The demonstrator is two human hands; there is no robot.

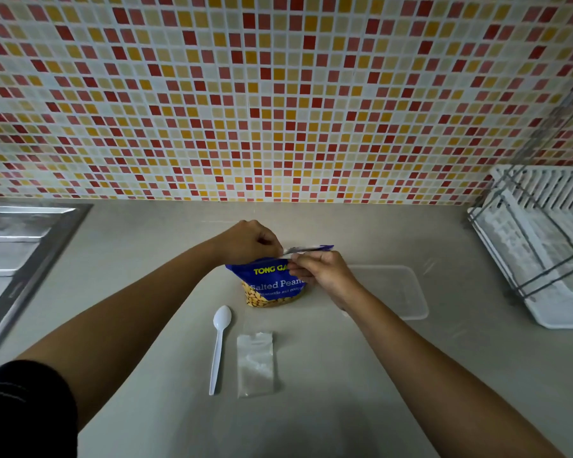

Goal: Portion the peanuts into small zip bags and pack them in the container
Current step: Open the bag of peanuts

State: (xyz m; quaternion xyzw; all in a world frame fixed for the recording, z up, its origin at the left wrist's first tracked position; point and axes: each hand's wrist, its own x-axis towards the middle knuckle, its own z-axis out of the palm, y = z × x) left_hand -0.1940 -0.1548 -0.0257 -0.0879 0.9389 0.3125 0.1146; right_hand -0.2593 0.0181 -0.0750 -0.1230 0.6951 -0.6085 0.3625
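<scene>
Fingers (298,263) of my left hand (247,241) and right hand (323,271) pinch the top strip of the peanut bag (268,284), which stands upright toward the tabletop's (328,391) far edge, container (397,292) beside it.

A black sleeve of plain matte fabric (27,411) covers the upper left arm at the frame's 8 o'clock corner, a faint paler fold line across it. Past its rounded hem the left forearm (139,312) and left hand (248,241) are bare, as are the right forearm (427,355), at 4 o'clock, and right hand (325,272).
</scene>
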